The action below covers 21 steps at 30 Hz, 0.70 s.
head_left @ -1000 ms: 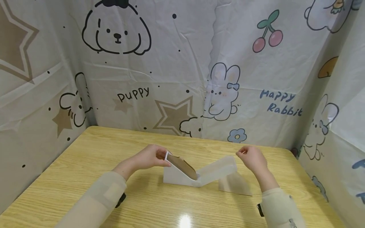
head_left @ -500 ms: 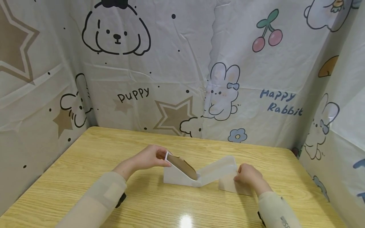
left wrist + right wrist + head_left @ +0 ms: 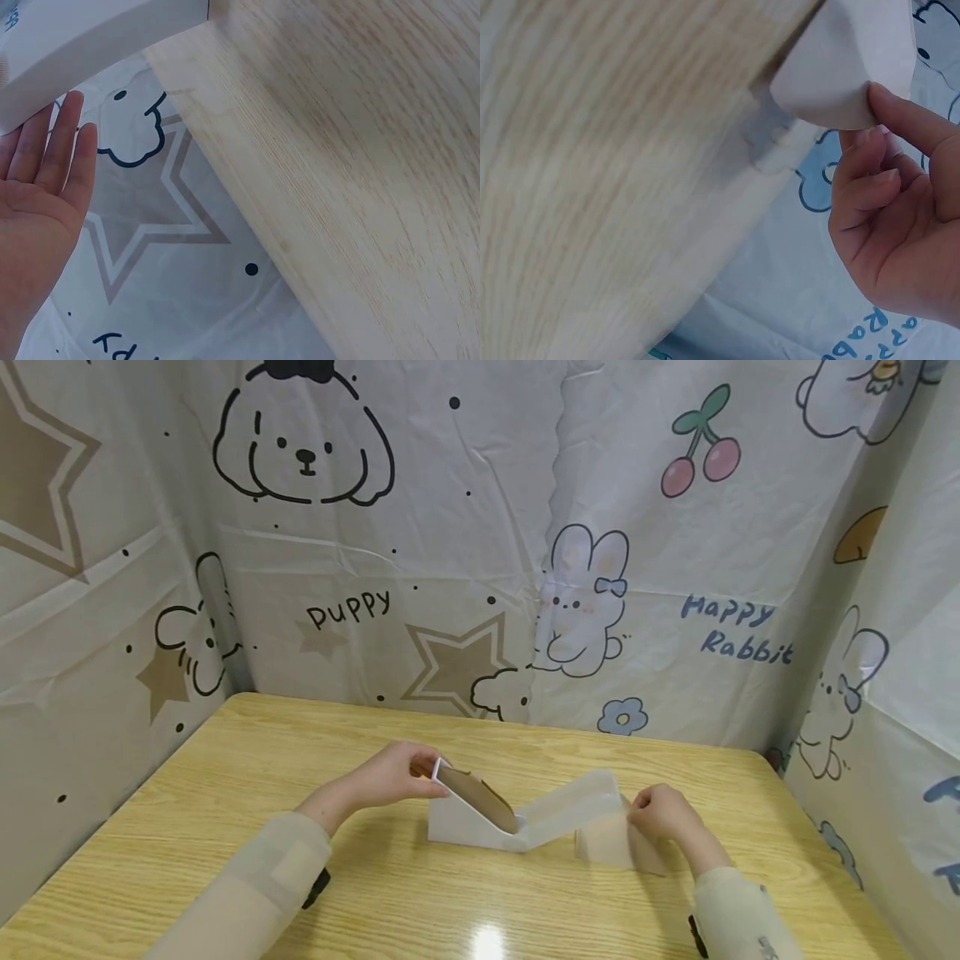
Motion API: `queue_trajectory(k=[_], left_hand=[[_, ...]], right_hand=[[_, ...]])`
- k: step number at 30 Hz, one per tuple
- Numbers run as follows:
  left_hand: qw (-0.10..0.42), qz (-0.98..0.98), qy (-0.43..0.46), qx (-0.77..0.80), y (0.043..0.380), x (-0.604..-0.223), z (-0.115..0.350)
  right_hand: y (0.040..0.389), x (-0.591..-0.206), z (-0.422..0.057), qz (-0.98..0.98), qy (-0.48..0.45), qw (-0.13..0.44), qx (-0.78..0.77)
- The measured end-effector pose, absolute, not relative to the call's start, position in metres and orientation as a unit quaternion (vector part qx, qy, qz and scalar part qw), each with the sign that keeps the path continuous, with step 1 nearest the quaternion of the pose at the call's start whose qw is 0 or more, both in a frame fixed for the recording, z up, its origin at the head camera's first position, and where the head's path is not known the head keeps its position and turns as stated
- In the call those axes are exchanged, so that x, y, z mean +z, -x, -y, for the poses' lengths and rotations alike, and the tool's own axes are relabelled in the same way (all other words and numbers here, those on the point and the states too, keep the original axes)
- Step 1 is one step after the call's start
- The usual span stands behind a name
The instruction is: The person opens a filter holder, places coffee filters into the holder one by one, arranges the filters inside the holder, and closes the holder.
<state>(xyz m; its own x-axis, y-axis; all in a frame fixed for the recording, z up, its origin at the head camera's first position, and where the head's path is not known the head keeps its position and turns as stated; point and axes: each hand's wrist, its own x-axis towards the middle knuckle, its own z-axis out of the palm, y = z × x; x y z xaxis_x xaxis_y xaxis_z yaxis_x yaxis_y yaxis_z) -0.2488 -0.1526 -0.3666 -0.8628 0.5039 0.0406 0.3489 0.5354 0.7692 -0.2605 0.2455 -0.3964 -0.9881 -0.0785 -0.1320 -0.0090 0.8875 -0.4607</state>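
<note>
Fingertips of the right hand (image 3: 666, 818) are pinched together on the edge of a pale flap (image 3: 840, 67), one digit against each face, with the other fingers loosely bent beneath in the right-wrist view. The left hand (image 3: 390, 774) is clamped on the raised left end of a white box (image 3: 468, 831), thumb at the near side and fingers beyond; in the left-wrist view some of those fingertips are hidden by the box. From that gripped end the box's open top slopes down to the right, showing a brown interior (image 3: 476, 797). At the box's low right end a translucent panel (image 3: 566, 810) begins and climbs away rightward, so box and panel form a shallow V with its long axis running left to right. The key relation: the box lies leftward of the right fingers, across the length of the panel; the left hand is nearer, touching it, while the right alone has the flap. Well right of the box, under the right hand, shows a tan piece (image 3: 649, 855); whether it joins the flap I cannot tell. The box stands on a wooden table (image 3: 337, 877), and beyond the box hangs a printed cloth (image 3: 450, 543).
</note>
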Motion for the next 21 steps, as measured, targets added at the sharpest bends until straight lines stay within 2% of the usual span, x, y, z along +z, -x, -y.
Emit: queue_trajectory(k=[10, 21], left_hand=[[0.086, -0.877, -0.246, 0.404, 0.247, -0.364, 0.152], [0.049, -0.892, -0.241, 0.378, 0.245, -0.357, 0.152]], right_hand=[[0.257, -0.382, -0.253, -0.958, 0.027, 0.063, -0.28], [0.252, -0.363, -0.264, -0.956, 0.039, 0.037, -0.29]])
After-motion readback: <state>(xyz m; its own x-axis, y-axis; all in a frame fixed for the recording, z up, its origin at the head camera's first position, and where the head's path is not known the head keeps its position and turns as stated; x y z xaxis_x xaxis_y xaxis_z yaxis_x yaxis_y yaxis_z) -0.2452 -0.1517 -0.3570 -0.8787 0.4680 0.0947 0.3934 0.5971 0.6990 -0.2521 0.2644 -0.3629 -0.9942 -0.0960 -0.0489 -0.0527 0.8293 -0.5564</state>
